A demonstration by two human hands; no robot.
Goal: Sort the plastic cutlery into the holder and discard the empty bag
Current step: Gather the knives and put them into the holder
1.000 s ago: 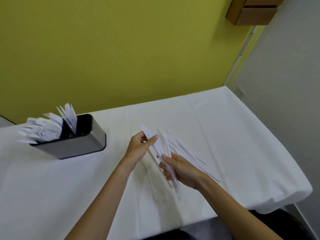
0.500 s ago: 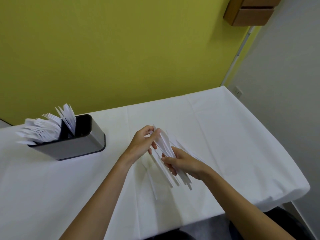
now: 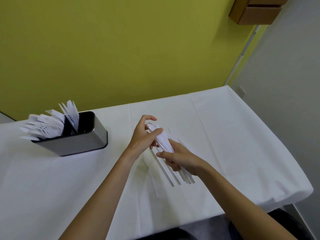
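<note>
The right hand [image 3: 181,157] grips a bundle of white plastic cutlery [image 3: 166,149] by the handles; the left hand [image 3: 144,135] pinches its tips, squaring it. The brushed-metal oblong holder [image 3: 78,141] stands well left, its rightmost compartment apparently empty, likely the next destination.
</note>
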